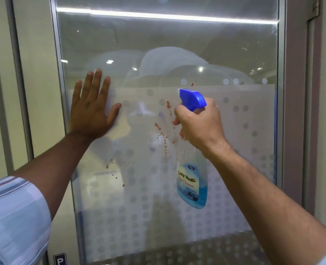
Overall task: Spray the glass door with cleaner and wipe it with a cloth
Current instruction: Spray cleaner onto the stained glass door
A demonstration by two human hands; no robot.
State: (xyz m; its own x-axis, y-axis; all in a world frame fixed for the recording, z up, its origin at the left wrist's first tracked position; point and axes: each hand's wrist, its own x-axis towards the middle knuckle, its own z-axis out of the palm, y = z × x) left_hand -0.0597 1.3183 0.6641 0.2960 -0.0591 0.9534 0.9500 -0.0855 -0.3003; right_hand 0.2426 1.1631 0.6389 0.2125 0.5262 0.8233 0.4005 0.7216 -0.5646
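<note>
Glass door (177,44) carries reddish spots (163,134) at centre frame; right hand (198,125), its grip closed round the spray bottle (192,180), could overspray; left hand (92,108), flat and open, presses a pale cloth (112,111) that may smear them.

A cream wall panel (37,88) with grey metal strips (14,54) runs on the left. On the right stands a mauve door frame (294,104). Ceiling lights (200,69) reflect above.

Office, frosted dotted glass door (177,217), aluminium frame (62,92)
</note>
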